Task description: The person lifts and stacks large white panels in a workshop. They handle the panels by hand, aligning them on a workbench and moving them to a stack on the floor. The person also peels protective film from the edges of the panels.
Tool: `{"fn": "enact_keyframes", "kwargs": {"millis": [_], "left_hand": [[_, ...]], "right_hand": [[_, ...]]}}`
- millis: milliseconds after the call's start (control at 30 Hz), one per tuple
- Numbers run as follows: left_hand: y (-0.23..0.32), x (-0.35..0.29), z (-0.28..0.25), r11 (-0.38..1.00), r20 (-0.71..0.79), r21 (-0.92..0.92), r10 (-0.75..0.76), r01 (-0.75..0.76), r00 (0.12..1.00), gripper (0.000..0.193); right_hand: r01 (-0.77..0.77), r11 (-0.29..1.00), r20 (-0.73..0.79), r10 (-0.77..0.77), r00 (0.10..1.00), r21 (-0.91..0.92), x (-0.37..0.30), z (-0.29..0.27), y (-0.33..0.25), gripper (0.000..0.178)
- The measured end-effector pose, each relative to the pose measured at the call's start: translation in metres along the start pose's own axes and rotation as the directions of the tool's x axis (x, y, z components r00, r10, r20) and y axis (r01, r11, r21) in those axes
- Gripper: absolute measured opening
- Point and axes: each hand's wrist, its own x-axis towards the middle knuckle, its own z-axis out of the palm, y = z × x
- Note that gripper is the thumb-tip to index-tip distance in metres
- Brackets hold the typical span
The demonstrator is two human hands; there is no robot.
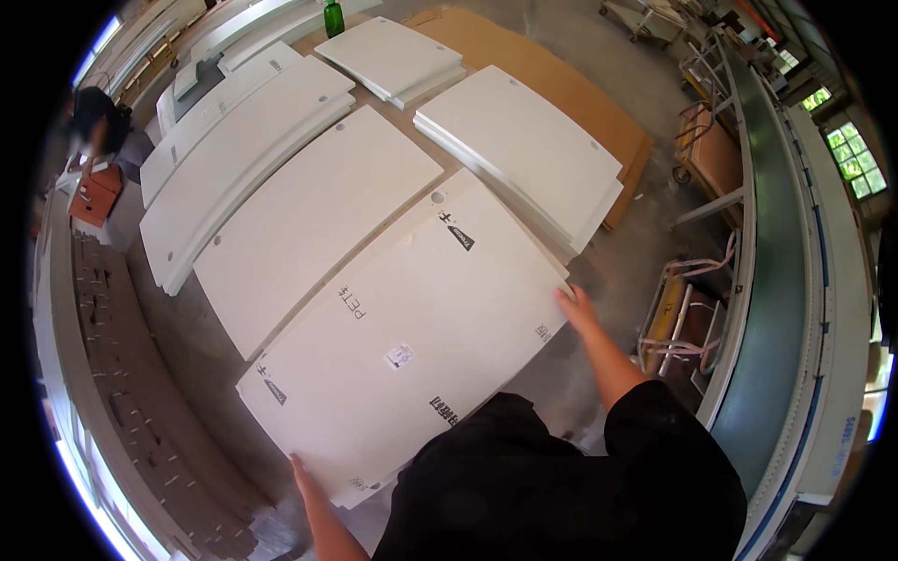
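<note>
In front of me lies a large white panel (486, 309) with dark printed marks and a small square label (398, 357). It rests at a slant on other boards, whose edges show beneath it. My left hand (302, 472) holds the near left edge of this panel. At its right end, close to a corner, my right hand (577, 309) grips the edge with the thumb uppermost. The fingers of both hands are partly hidden by the board. Just beyond it is a plain white panel stack (323, 220).
More white board stacks (248, 154) (524, 140) lie farther off, beside brown cardboard (524, 51) and a green bottle (334, 19). A conveyor (781, 271) runs along the right, near metal-framed carts (687, 323). Stacked brown boards (140, 374) line the left. A person (101, 122) stands far left.
</note>
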Motion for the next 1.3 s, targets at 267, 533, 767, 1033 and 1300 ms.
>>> {"fn": "enact_keyframes", "kwargs": {"millis": [267, 533, 767, 1033, 1300], "left_hand": [[0.0, 0.006, 0.018, 0.992, -0.008, -0.127, -0.001, 0.0, 1.0, 0.075], [0.024, -0.032, 0.043, 0.938, -0.349, 0.346, 0.14, -0.012, 0.927, 0.084], [0.008, -0.024, 0.035, 0.919, -0.375, 0.393, 0.145, 0.015, 0.915, 0.099], [-0.002, 0.009, -0.028, 0.981, -0.183, 0.163, -0.075, 0.106, 0.98, 0.095], [0.06, -0.024, -0.044, 0.906, -0.011, 0.35, -0.25, 0.238, 0.968, 0.085]], "right_hand": [[0.213, 0.947, 0.097, -0.194, 0.976, -0.242, 0.052, 0.022, -0.06, 0.081], [0.33, 0.941, 0.059, -0.334, 0.941, 0.074, 0.069, 0.026, -0.026, 0.058], [0.227, 0.974, 0.027, -0.226, 0.974, -0.011, 0.075, 0.024, -0.04, 0.059], [0.086, 0.996, 0.004, -0.086, 0.996, -0.003, 0.038, 0.026, 0.007, 0.075], [-0.106, 0.994, 0.031, 0.106, 0.994, 0.012, -0.037, -0.003, 0.088, 0.069]]}}
